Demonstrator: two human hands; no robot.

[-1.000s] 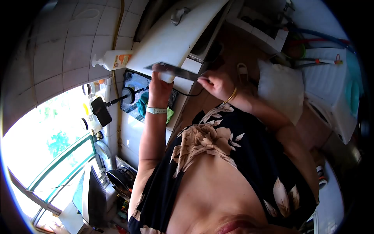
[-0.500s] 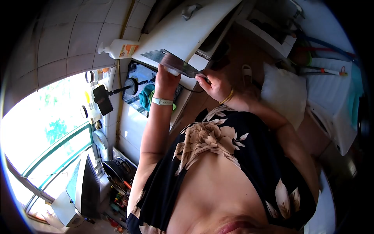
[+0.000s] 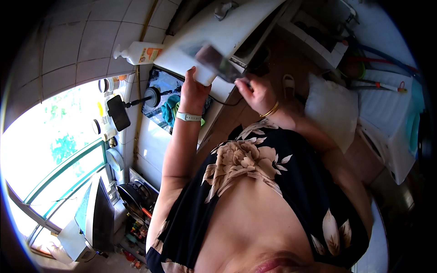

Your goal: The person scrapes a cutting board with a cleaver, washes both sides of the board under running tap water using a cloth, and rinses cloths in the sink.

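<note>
My right hand [image 3: 260, 96], with a gold bangle at its wrist, is closed round the handle of a cleaver [image 3: 214, 60]. The cleaver's broad blade is smeared by motion and slants up to the left, over the white counter. Just below the blade, my left hand [image 3: 195, 94], wearing a pale watch, grips a smooth white piece [image 3: 205, 76] whose kind I cannot make out. The left thumb points upward beside this piece. Whether blade and piece touch is unclear.
A white pump bottle [image 3: 143, 53] stands by the tiled wall. A phone [image 3: 119, 113] on a stand and a teal cloth [image 3: 169, 111] are left of my left hand. A white sack [image 3: 331, 109] and a white plastic chair [image 3: 382, 109] are at the right.
The cleaver has swung slightly right, away from my left hand, and its blade is now blurred. My right hand has shifted right. More of the white piece and the left thumb shows.
</note>
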